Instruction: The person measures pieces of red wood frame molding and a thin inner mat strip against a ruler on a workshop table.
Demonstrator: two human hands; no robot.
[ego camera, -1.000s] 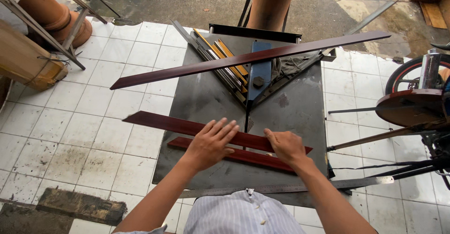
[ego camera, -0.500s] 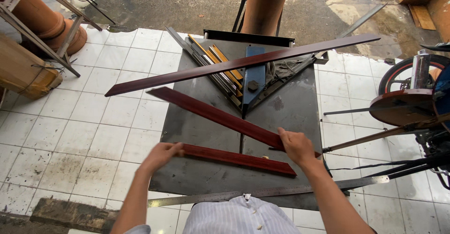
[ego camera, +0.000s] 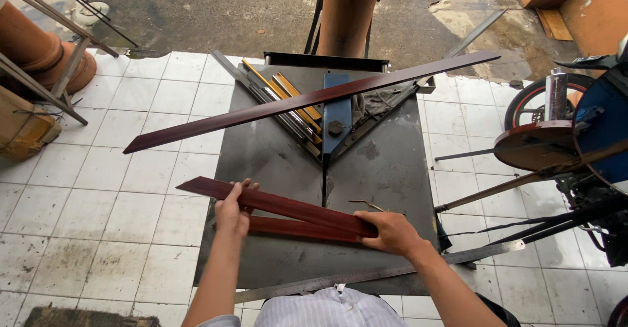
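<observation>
Head view: left hand (ego camera: pixel 233 213) is gripping one end of a dark red strip (ego camera: pixel 275 204), right hand (ego camera: pixel 391 231) pressing the other end, probably steadying it above a second strip (ego camera: pixel 297 229) beneath.

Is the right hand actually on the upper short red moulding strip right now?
Touching. The head view shows the right hand pressed over the near end of the upper short red moulding strip, fingers covering it with no gap.
</observation>
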